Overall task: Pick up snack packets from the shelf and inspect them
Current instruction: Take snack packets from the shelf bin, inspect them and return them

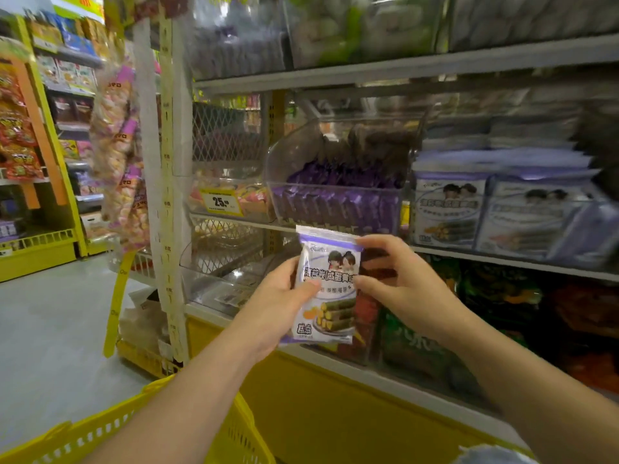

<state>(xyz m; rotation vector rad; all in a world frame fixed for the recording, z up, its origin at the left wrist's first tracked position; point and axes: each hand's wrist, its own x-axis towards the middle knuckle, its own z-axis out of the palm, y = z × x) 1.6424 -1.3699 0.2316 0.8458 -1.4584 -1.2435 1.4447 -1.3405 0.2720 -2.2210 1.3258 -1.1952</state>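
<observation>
A white and purple snack packet (326, 286) is standing upright in front of the shelf (402, 70), between both hands. The left hand (284, 304) is gripping its left edge; the right hand (398, 283) is pinching its right edge. A yellow basket (110, 433) is hanging below, with open floor (57, 316) lying to the left.

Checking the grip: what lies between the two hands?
Only the snack packet: left hand and right hand hold its sides, in the head view.
</observation>
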